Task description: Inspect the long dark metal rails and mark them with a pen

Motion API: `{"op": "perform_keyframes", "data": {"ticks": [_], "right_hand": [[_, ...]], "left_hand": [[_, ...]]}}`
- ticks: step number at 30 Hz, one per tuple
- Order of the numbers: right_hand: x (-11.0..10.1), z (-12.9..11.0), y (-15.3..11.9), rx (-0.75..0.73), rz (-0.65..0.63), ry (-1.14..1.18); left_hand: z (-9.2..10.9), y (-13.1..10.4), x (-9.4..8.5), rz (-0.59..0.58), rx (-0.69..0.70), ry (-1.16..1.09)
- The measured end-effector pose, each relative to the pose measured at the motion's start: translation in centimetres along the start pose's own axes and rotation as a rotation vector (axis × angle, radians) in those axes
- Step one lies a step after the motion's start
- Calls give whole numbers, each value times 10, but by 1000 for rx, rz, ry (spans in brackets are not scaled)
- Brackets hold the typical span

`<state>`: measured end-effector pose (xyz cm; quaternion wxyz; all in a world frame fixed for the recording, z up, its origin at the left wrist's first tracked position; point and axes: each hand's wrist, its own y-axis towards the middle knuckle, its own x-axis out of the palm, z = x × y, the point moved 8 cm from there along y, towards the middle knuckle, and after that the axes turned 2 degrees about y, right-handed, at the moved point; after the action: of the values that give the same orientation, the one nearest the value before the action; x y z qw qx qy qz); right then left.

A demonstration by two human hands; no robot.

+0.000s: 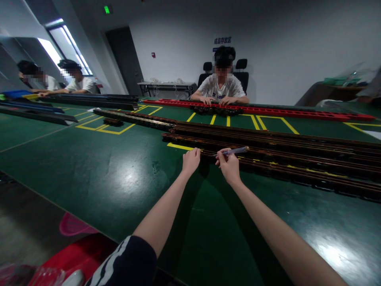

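My right hand [229,167] is closed round a screwdriver [238,150] with a translucent, purplish handle. Its thin shaft points left, toward the end of the nearest long dark rail [297,174]. My left hand [191,161] is closed at that rail's left end, fingertips pinching it; the exact grip is partly hidden. Just beyond both hands, several more long dark rails [268,141] with brownish edges lie side by side, running off to the right.
The green table [98,167] bears yellow tape outlines. Across it, a person in a white shirt [222,85] handles long red rails [297,113] and dark parts. Two more people sit far left behind dark rails [98,101]. A pink basket [74,224] is below the near edge.
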<state>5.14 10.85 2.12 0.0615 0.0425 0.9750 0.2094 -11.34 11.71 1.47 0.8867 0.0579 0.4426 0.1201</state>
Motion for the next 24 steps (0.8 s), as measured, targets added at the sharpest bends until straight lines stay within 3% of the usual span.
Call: {"op": "perform_keyframes", "data": {"ticks": [24], "right_hand": [[-1, -5, -1, -37, 2, -27]], "left_hand": [[-2, 1, 3, -27, -45, 48]]}}
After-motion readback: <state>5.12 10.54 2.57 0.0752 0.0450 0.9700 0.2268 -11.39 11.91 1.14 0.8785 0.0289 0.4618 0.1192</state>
